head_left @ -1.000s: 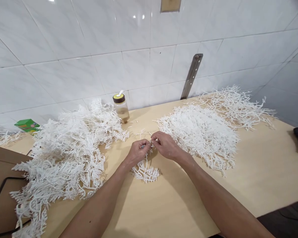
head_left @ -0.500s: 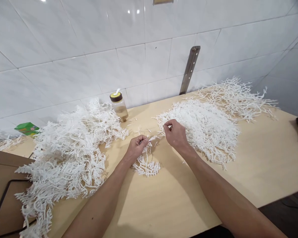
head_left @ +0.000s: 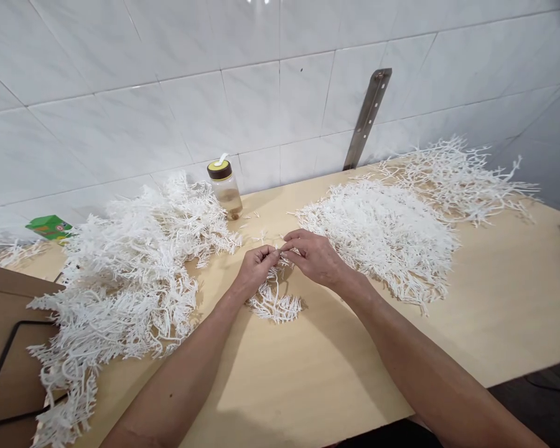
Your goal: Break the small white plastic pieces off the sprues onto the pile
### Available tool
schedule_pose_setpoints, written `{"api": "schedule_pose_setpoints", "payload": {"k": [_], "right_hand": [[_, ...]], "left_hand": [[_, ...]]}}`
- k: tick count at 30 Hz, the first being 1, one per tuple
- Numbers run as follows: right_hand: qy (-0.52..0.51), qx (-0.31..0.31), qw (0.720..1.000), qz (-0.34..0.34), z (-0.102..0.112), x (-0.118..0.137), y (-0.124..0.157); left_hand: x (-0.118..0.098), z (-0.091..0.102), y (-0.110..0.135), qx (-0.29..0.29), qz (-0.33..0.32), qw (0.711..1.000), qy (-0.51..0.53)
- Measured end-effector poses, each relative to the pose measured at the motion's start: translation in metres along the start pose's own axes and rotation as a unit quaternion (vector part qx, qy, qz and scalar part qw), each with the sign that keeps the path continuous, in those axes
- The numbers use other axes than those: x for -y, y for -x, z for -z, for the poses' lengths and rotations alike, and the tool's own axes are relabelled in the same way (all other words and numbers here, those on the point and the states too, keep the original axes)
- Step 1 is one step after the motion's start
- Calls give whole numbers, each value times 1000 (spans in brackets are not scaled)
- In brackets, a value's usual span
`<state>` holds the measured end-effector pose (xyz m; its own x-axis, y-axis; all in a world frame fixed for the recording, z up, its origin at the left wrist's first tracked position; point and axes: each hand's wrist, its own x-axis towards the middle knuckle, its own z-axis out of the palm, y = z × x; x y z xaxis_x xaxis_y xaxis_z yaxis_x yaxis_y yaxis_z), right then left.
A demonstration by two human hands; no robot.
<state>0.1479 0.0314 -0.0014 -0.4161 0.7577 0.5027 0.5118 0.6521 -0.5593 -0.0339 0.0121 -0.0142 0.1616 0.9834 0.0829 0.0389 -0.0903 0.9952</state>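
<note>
My left hand pinches a white branching plastic-looking sprig, whose toothed lower part hangs below the fingers close to the tabletop. My right hand meets it from the right, thumb and fingertips closing at the sprig's upper end; what sits between those fingertips is too small to make out. To the right lies a heap of short white pieces. On the left rises a larger tangled heap of white branching sprigs.
Behind the hands stands a clear bottle with a yellow and dark lid. Bare white branches lie at the back right. A metal bracket leans on the tiled wall. At left are a green box and a brown carton.
My right hand has moved left from the edge of the short-piece heap to my left hand's fingertips. My left hand keeps its pinch on the sprig. The view has shifted slightly.
</note>
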Motion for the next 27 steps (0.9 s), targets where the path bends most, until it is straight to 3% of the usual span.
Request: {"api": "schedule_pose_setpoints", "payload": {"k": [4,15,18,21,23,27], "right_hand": [[14,32,999,-1,2,3,-1],[166,64,982,61,-10,24,-2],[160,64,981,85,-12,28,-2],[99,63,981,154,-12,40,-2],[41,26,986,159,-8,45,-4],[26,-137,990,-5,11,25,-8]], "left_hand": [[-3,-1,1,-7,-4,1000,-8],[3,-8,3,-109,18,994,-25],[7,-7,2,-112,22,993,-13],[6,-4,-1,-125,21,991,40],[5,-1,-3,-124,23,990,58],[2,3,-3,-99,29,994,43]]}}
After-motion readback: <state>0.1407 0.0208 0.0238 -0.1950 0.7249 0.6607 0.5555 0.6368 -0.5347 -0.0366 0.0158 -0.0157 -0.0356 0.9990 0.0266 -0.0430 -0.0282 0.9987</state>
